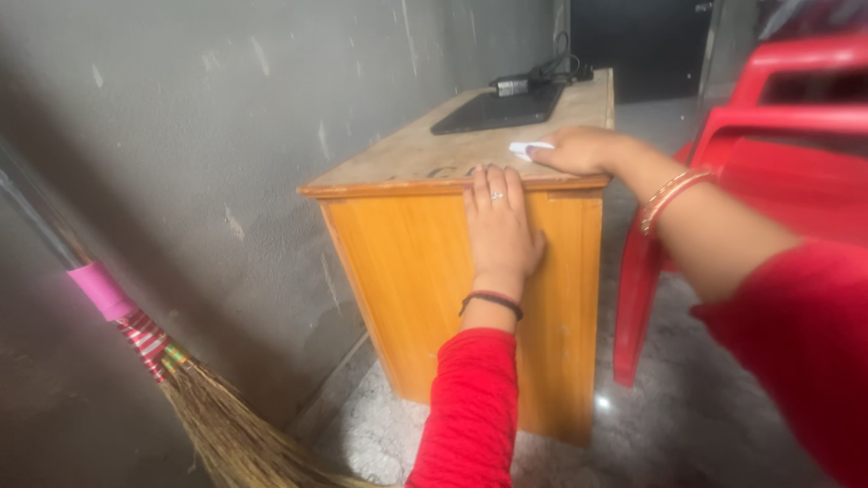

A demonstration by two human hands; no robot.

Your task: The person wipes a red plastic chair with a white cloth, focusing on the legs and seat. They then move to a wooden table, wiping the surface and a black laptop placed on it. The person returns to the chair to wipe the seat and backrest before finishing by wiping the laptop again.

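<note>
Paper [530, 148] lies on top of the wooden box [425, 262], near its front edge. It is small and white (part of it hides under fingers). The right hand [579, 150] rests on the top with its fingers curled down over the paper, but I cannot tell if it grips it. The left hand [500, 226] is wide open and flat on the front of the box, fingertips up at the top edge, holding nothing. A black flat thing [495, 110] lies further back on the box, with a charger [515, 86] just behind it. A red chair [768, 172] stands just beside the box. A broom [172, 380] leans by the grey wall [181, 163].
</note>
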